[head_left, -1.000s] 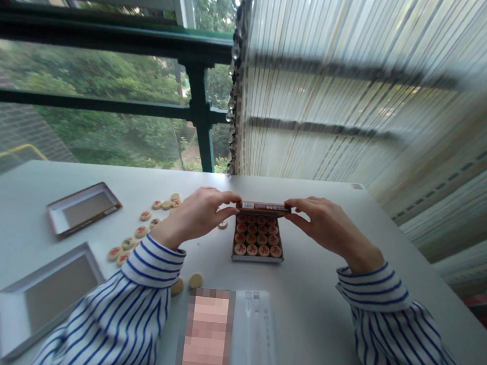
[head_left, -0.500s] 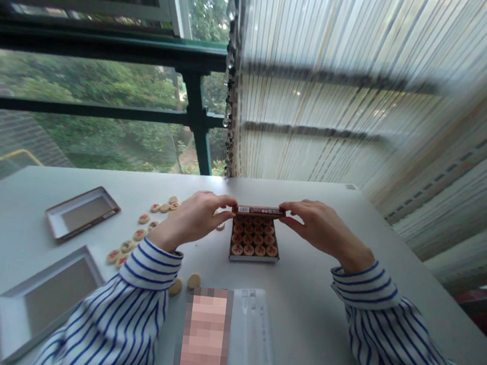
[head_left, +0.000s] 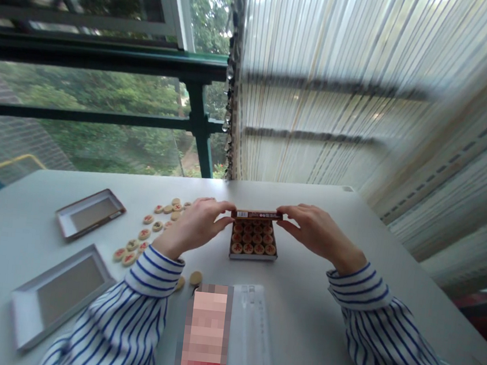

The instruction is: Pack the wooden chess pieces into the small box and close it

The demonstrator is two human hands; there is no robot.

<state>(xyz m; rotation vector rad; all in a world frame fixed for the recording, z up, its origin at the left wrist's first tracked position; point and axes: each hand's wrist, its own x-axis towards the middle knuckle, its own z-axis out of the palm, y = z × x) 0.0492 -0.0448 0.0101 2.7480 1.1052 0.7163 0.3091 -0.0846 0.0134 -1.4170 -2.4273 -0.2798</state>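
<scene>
A brown box lid is held edge-on above the far part of a small box. Rows of round Chinese chess pieces with red characters fill that box. My left hand pinches the lid's left end between thumb and fingers. At the right end, my right hand grips it the same way. The lid hides the box's back edge. Loose chess pieces lie scattered left of my left hand, some partly covered by my wrist and sleeve.
Two open box parts rest on the left of the white table: a smaller brown-edged lid and a larger white tray. A clear plastic case lies nearest me, beside a pixelated patch. A string curtain hangs behind.
The camera view has shifted slightly. Both hands still hold the lid over the box, and it shows a little more of its front edge.
</scene>
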